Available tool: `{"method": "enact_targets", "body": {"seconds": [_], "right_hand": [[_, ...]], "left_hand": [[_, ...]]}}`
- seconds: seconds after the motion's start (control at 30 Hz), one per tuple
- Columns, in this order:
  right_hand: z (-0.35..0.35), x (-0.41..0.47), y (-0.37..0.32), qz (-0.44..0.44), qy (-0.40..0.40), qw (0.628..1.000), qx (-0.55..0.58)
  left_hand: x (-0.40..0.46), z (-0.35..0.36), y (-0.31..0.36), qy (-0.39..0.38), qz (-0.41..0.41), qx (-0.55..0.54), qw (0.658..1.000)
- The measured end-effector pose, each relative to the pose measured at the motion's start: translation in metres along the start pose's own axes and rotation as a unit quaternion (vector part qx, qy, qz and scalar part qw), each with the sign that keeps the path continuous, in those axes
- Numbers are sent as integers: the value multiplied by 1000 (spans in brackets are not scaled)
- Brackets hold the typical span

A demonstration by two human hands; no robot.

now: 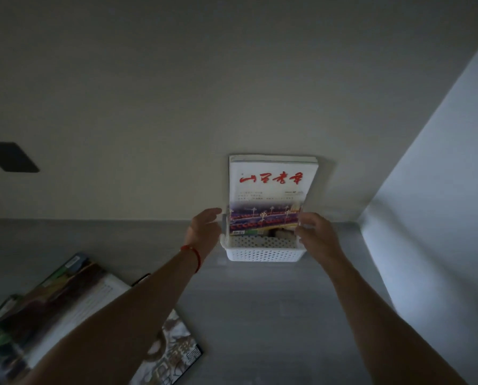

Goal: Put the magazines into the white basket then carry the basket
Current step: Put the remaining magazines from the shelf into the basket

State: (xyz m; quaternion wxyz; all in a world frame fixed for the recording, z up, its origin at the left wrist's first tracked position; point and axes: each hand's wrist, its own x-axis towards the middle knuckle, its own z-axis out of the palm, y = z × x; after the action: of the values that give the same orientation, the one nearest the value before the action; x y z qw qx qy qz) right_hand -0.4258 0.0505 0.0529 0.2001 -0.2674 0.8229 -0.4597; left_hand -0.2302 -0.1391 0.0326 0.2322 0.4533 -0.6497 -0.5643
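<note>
A stack of magazines [272, 187] stood on end in the white basket [263, 252], a little right of the frame's centre, its long axis running up the frame and its top leaning back against the pale wall [232, 79]. The front cover faced the camera: white, with a red brush-lettered title across the upper part and a band of purple and red picture along the bottom. Further page edges showed behind it at the top. The basket was small, plastic, pierced with rows of round holes, its long side running left to right, and it sat on the grey floor [260, 315] at the foot of the wall.

The left hand [203, 232] lay at the basket's left end with fingers loose and spread, gripping nothing that showed. The right hand [317, 234] had its fingers curled over the basket's right rim beside the cover's lower corner.

More magazines [74, 307] lay flat at the lower left.
</note>
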Motion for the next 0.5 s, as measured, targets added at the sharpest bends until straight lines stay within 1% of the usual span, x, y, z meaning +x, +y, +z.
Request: {"method": "enact_targets", "body": {"seconds": [0.1, 0.17, 0.27, 0.37, 0.43, 0.5], "right_hand": [[23, -35, -1, -40, -5, 999, -28], [46, -53, -3, -62, -30, 995, -67], [90, -81, -12, -84, -106, 982, -129], [143, -112, -27, -103, -197, 962, -161], [181, -134, -33, -83, -247, 952, -159], [221, -157, -38, -53, -289, 945, -147]], "left_hand": [[-38, -43, -30, -4, 46, 71, 996], [-66, -77, -55, 5, 31, 134, 991], [-105, -130, -95, 54, -15, 176, 983], [-128, -179, -124, 72, -35, 235, 969], [-140, -208, -140, 75, -50, 295, 951], [-151, -232, -159, 39, -58, 401, 914]]}}
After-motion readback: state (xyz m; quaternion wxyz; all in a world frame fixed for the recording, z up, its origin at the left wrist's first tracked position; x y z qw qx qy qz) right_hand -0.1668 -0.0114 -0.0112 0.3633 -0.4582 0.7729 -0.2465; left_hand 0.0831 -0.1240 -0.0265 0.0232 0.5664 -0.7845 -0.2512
